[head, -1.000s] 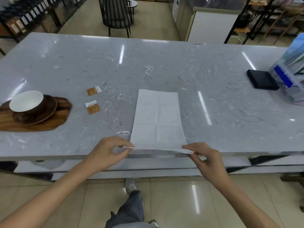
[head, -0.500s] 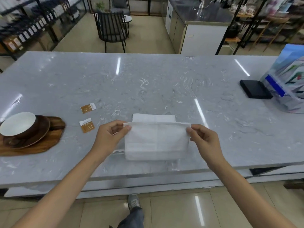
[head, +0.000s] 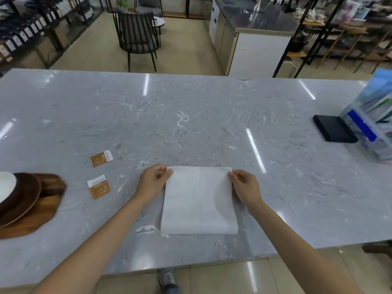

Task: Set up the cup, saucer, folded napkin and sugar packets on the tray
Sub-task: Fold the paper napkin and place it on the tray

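Observation:
A white napkin (head: 199, 200) lies folded in half on the grey marble table, near its front edge. My left hand (head: 153, 183) pinches the napkin's far left corner and my right hand (head: 244, 187) pinches its far right corner. Two orange-and-white sugar packets (head: 101, 158) (head: 99, 186) lie flat to the left of the napkin. At the far left edge a wooden tray (head: 45, 209) carries a dark brown saucer (head: 25, 198) with a white cup (head: 6, 183) on it, partly cut off by the frame.
A black flat box (head: 334, 131) and a clear holder with leaflets (head: 371, 124) stand at the right end of the table. A small torn paper scrap (head: 148, 229) lies by the napkin's near left corner. Chairs, shelves and a counter stand beyond the table.
Both hands lifted the napkin's near edge and carried it away from me onto the far edge, folding the long napkin in half. The view tilted up.

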### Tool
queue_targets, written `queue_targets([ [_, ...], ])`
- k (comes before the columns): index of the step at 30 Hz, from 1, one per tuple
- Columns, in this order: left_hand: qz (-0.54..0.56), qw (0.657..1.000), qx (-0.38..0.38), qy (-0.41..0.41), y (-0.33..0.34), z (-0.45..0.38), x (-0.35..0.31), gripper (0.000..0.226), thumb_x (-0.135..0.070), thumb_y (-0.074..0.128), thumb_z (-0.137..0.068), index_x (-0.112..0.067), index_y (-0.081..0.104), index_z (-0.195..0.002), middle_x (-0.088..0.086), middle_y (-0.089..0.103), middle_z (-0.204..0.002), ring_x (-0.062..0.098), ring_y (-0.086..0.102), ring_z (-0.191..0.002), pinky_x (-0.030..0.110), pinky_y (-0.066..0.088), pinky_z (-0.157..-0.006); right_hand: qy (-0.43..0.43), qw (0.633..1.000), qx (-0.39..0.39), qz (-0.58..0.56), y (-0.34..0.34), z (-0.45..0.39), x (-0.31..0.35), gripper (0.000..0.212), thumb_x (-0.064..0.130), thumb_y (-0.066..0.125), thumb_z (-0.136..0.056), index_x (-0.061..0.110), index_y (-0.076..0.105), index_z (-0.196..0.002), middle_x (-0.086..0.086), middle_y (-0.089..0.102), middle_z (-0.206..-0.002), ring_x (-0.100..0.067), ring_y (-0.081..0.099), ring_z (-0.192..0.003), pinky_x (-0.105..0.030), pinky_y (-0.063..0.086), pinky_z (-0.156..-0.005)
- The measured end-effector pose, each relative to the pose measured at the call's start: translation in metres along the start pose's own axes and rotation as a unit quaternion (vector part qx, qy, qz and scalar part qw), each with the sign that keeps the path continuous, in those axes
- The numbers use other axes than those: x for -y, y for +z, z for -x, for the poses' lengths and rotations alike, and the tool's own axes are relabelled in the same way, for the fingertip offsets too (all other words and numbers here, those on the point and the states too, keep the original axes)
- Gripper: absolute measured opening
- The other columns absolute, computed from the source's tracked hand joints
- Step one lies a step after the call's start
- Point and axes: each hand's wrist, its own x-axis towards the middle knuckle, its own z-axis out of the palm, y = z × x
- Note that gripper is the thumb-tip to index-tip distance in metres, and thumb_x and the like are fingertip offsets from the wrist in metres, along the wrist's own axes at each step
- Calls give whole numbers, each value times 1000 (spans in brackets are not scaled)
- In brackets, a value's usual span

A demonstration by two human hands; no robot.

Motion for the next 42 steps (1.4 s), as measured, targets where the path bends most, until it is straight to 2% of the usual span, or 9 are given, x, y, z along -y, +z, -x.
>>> queue_targets([
  [5,-48,998,-29,-1,7,-14,3,10,-18,74,-91,-9,72,-87,11,75,-81,23,69,-73,40,58,-74,-6,997,-27,71,8,-12,-3,12,33,66,-95,31,72,-84,17,74,-81,6,67,-75,-17,46,-65],
  [10,-99,992,-81,6,13,-15,5,12,-22,80,-86,-12,74,-88,0,72,-78,4,66,-70,5,48,-64,11,992,-66,103,14,-13,-5,13,37,67,-91,29,70,-82,16,72,-78,1,65,-76,-16,46,-64],
  [16,-139,985,-105,-1,17,-14,-5,16,-23,79,-85,-10,71,-90,3,75,-85,24,71,-81,31,54,-74,-5,986,-85,146,17,-5,0,14,33,65,-95,19,69,-97,14,68,-79,-13,69,-83,-18,43,-63],
  [20,-327,924,-134,146,24,9,-16,24,-26,68,-89,-12,66,-109,8,66,-111,32,63,-101,40,55,-74,-106,955,-82,264,23,16,6,43,29,62,-98,7,54,-134,-9,64,-122,-29,60,-112,-38,51,-92],
  [23,-360,895,-63,256,46,34,-19,37,-35,51,-93,-10,68,-116,9,65,-124,31,61,-116,40,57,-87,-227,914,-59,330,40,39,2,47,27,53,-102,4,51,-143,-16,54,-146,-34,48,-137,-46,45,-112],
  [26,-449,870,67,192,67,50,-8,65,-47,31,-100,-10,43,-151,10,38,-161,29,29,-152,45,30,-121,-235,888,48,391,55,47,-11,59,39,36,-107,11,30,-159,-8,24,-167,-26,18,-156,-44,20,-127],
  [30,-516,838,99,149,66,58,18,72,-55,14,-101,-16,6,-162,0,-1,-170,22,-3,-157,44,3,-128,-197,873,72,440,49,46,-35,63,50,21,-108,27,2,-163,6,-4,-170,-16,-6,-158,-39,1,-129],
  [39,-507,844,91,150,40,63,28,72,-52,18,-102,-11,6,-161,3,-2,-170,21,-6,-157,45,6,-127,-149,886,29,438,25,56,-43,62,42,26,-109,20,6,-163,3,-1,-170,-18,-7,-157,-47,10,-128],
  [42,-474,845,95,229,42,81,26,63,-36,28,-103,-10,21,-160,6,9,-170,22,1,-158,44,7,-126,-221,878,27,424,23,74,-41,60,36,29,-109,22,8,-163,0,3,-172,-21,-4,-159,-44,5,-129],
])
